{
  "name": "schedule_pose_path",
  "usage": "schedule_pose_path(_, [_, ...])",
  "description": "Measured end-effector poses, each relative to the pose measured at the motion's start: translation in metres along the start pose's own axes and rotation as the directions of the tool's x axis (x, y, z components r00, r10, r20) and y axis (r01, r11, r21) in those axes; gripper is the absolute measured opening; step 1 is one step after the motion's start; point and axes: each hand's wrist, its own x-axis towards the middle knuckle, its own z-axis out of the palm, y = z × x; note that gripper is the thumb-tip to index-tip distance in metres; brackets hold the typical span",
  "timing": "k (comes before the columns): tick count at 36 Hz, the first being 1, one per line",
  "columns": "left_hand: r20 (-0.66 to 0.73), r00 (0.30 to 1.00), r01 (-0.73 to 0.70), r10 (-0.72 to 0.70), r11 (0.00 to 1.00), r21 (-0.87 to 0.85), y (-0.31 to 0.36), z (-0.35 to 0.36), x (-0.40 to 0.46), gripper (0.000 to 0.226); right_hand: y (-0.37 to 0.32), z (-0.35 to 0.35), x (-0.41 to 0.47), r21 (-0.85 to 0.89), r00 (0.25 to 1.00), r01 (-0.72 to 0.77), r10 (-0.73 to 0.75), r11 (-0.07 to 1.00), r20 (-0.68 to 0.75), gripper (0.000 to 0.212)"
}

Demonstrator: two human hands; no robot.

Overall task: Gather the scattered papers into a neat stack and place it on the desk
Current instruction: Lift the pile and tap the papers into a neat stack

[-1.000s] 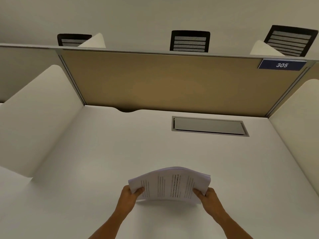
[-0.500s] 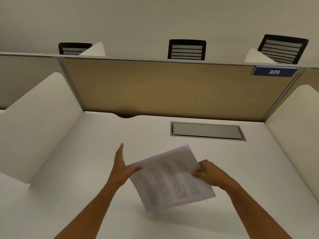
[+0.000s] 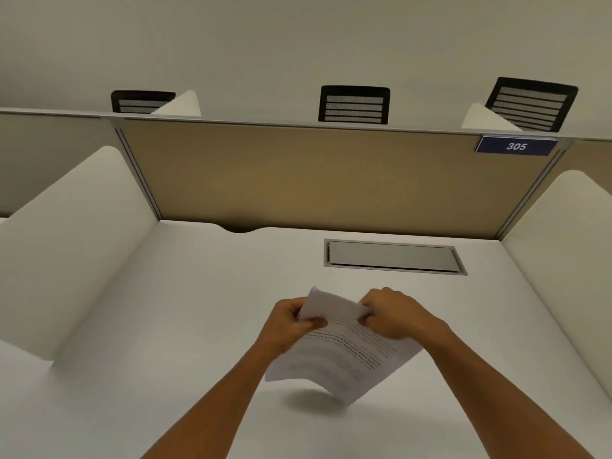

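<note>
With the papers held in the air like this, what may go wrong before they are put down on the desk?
1. Both hands, left and right, grip only the far end of the paper stack; its near end hangs free above the desk, so sheets may fan out or slip.
2. The stack is tilted and bent; lowered like this, its lower corner would probably touch first and crumple or push the sheets out of line.

We see the papers (image 3: pixel 344 352) held above the desk (image 3: pixel 165 326), nearer us than the grey hatch (image 3: pixel 392 256). The left hand (image 3: pixel 284 323) and right hand (image 3: pixel 394 314) pinch the stack's far end. Its near corner hangs free over a shadow on the desk.
</note>
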Motion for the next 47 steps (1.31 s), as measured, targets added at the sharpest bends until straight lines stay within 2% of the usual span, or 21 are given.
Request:
schedule_pose_path(3, [-0.111, 0.994, -0.016, 0.009, 0.998, -0.063, -0.002, 0.000, -0.001, 0.015, 0.003, -0.004, -0.002, 0.015, 1.000, -0.005, 0.006, 1.000, -0.019, 0.028])
schedule_pose_path(5, [-0.127, 0.992, -0.012, 0.001, 0.996, -0.088, -0.003, 0.001, -0.002, 0.012, 0.003, -0.005, -0.002, -0.002, 1.000, -0.008, 0.008, 1.000, -0.026, 0.029])
schedule_pose_path(7, [-0.081, 0.997, 0.003, -0.011, 0.995, -0.097, -0.003, 0.001, -0.003, 0.016, 0.002, -0.006, -0.003, -0.031, 0.999, -0.004, 0.003, 0.999, -0.034, 0.030])
schedule_pose_path(11, [0.065, 0.996, 0.067, -0.062, 0.994, -0.088, -0.003, 0.000, -0.002, 0.039, 0.002, -0.005, -0.006, -0.082, 1.000, 0.012, -0.013, 0.997, -0.019, 0.032])
schedule_pose_path(16, [0.066, 0.990, 0.127, -0.121, 0.987, -0.094, -0.004, 0.009, -0.005, 0.023, -0.001, 0.002, -0.003, -0.097, 0.999, 0.034, -0.038, 0.995, -0.032, 0.034])
schedule_pose_path(18, [0.024, 0.989, 0.147, -0.145, 0.983, -0.110, -0.006, 0.011, -0.006, 0.023, 0.001, 0.004, -0.001, -0.030, 0.999, 0.038, -0.039, 0.999, -0.023, 0.033])
schedule_pose_path(20, [-0.007, 0.988, 0.155, -0.157, 0.978, -0.141, -0.010, 0.012, -0.007, 0.020, 0.007, 0.003, 0.000, 0.109, 0.998, 0.059, -0.060, 0.992, 0.007, 0.032])
schedule_pose_path(24, [-0.034, 0.978, 0.196, -0.208, 0.957, -0.211, -0.015, 0.010, -0.013, 0.023, 0.025, 0.000, -0.006, 0.399, 0.997, 0.067, -0.075, 0.914, 0.006, 0.027])
schedule_pose_path(28, [-0.058, 0.974, 0.197, -0.220, 0.944, -0.263, -0.020, 0.007, -0.020, 0.023, 0.050, 0.021, -0.018, 0.667, 0.999, 0.048, -0.026, 0.743, -0.043, 0.032])
schedule_pose_path(32, [-0.100, 0.964, 0.208, -0.246, 0.933, -0.293, -0.025, 0.007, -0.024, 0.031, 0.058, 0.053, -0.029, 0.861, 0.998, 0.045, 0.011, 0.507, -0.059, 0.036])
schedule_pose_path(34, [-0.110, 0.960, 0.213, -0.258, 0.926, -0.313, -0.027, 0.007, -0.027, 0.031, 0.055, 0.068, -0.032, 0.901, 0.998, 0.024, 0.036, 0.433, -0.044, 0.031])
schedule_pose_path(36, [-0.111, 0.962, 0.203, -0.251, 0.923, -0.326, -0.029, 0.006, -0.028, 0.024, 0.049, 0.079, -0.033, 0.913, 0.999, 0.005, 0.037, 0.408, -0.021, 0.028])
schedule_pose_path(39, [-0.115, 0.963, 0.195, -0.242, 0.927, -0.320, -0.030, 0.004, -0.029, 0.011, 0.038, 0.088, -0.031, 0.927, 0.999, 0.028, 0.025, 0.373, -0.040, 0.035])
schedule_pose_path(41, [-0.102, 0.967, 0.189, -0.231, 0.929, -0.318, -0.031, 0.003, -0.031, 0.021, 0.031, 0.090, -0.030, 0.936, 0.998, 0.053, 0.024, 0.347, -0.065, 0.040])
schedule_pose_path(44, [-0.077, 0.972, 0.189, -0.221, 0.935, -0.301, -0.033, 0.000, -0.032, 0.034, 0.024, 0.092, -0.028, 0.924, 0.994, 0.085, 0.034, 0.372, -0.105, 0.034])
schedule_pose_path(47, [-0.074, 0.971, 0.202, -0.228, 0.945, -0.257, -0.038, -0.002, -0.033, 0.034, 0.020, 0.097, -0.025, 0.903, 0.985, 0.100, 0.084, 0.419, -0.148, 0.022])
